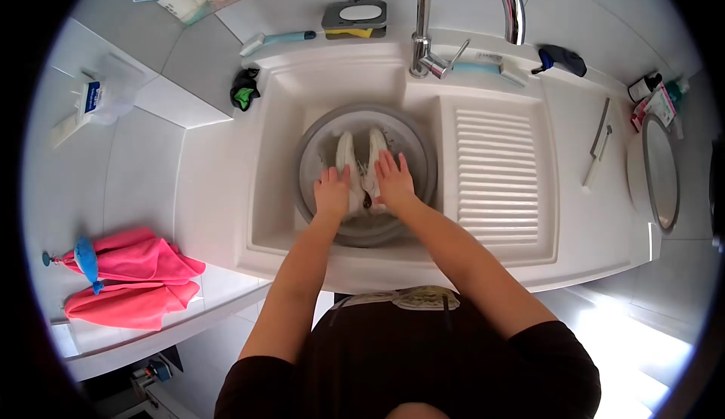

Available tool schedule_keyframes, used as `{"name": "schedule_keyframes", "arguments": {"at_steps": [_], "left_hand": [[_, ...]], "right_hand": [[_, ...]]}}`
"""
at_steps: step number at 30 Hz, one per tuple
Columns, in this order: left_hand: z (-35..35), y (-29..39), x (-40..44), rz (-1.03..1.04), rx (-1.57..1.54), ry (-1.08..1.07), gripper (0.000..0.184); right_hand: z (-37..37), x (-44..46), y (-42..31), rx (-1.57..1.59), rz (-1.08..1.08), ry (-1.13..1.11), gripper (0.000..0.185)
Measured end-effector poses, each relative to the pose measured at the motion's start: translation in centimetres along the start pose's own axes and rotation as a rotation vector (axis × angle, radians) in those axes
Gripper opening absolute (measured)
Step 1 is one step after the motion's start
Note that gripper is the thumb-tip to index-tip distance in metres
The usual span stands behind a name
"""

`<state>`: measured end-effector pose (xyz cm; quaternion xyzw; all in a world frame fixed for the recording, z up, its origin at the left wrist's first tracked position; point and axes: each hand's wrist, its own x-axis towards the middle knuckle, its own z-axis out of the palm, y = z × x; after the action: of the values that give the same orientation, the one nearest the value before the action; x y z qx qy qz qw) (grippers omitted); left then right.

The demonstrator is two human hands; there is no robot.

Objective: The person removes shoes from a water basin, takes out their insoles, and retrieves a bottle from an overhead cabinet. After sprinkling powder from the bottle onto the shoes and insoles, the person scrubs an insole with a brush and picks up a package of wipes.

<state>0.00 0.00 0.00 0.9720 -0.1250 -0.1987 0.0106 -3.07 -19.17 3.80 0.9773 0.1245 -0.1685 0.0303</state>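
A pair of white shoes lies side by side, toes pointing away from me, in a round grey-rimmed basin (303, 154) that appears to hold water. My left hand (332, 192) rests on the outer side of the left shoe (346, 151), its fingers stretched out. On the right shoe (377, 141) lies my right hand (394, 181), palm down with the fingers spread. Both hands seem to press on the shoes rather than grip them. The heel ends are partly hidden by my hands and are hard to make out.
The basin stands in a white sink (276, 192) beside a ribbed washboard (497, 177). Behind rises a chrome faucet (423, 41). Brushes, including a blue-handled brush (279, 39), lie along the back ledge. Pink cloths (143, 268) hang at left; another basin (638, 170) leans at right.
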Motion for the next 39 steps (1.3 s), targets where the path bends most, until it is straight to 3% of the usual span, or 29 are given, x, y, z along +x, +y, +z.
{"name": "schedule_keyframes", "arguments": {"at_steps": [2, 3, 5, 8, 12, 15, 18, 20, 21, 23, 30, 39], "left_hand": [[0.7, -0.6, 0.3, 0.187, 0.500, 0.634, 0.099], [0.2, 0.6, -0.7, 0.192, 0.487, 0.627, 0.099], [-3.2, 2.0, -1.6, 0.229, 0.419, 0.061, 0.110], [-3.9, 2.1, -1.3, 0.267, 0.480, -0.007, 0.125], [-4.1, 1.2, -1.4, 0.323, 0.376, -0.008, 0.132], [-4.4, 0.4, -1.4, 0.360, 0.370, -0.041, 0.132], [-4.6, -0.6, -0.8, 0.419, 0.419, -0.065, 0.133], [-4.7, -1.6, -0.6, 0.505, 0.324, -0.068, 0.133], [-4.6, -1.7, -0.8, 0.501, 0.320, -0.072, 0.133], [-4.7, -1.6, -1.0, 0.472, 0.347, -0.053, 0.134], [-4.6, -1.1, -1.3, 0.457, 0.332, 0.004, 0.135], [-4.6, 0.0, -1.5, 0.392, 0.343, -0.001, 0.134]], "right_hand": [[0.5, 0.7, -0.4, -0.011, 0.004, 0.061, 0.109], [1.1, -0.4, -0.1, -0.017, 0.007, 0.047, 0.109], [1.6, -0.1, 0.0, -0.013, -0.004, 0.124, 0.107], [2.2, 0.2, 0.1, -0.005, -0.016, 0.165, 0.106], [1.2, -0.5, 0.7, 0.013, -0.053, 0.165, 0.105], [-1.7, -0.7, 1.6, -0.025, -0.147, -0.030, 0.102], [-1.8, -0.1, 2.0, -0.126, -0.191, -0.107, 0.092], [-1.0, 0.3, 1.3, -0.090, -0.159, -0.054, 0.074], [-0.1, 0.5, 1.0, -0.090, -0.164, -0.058, 0.074], [1.8, 1.1, 0.7, -0.013, -0.142, 0.115, 0.101], [1.3, 0.7, 0.8, -0.023, -0.151, 0.147, 0.099], [1.2, 0.8, 0.1, 0.003, -0.107, 0.155, 0.058]]}}
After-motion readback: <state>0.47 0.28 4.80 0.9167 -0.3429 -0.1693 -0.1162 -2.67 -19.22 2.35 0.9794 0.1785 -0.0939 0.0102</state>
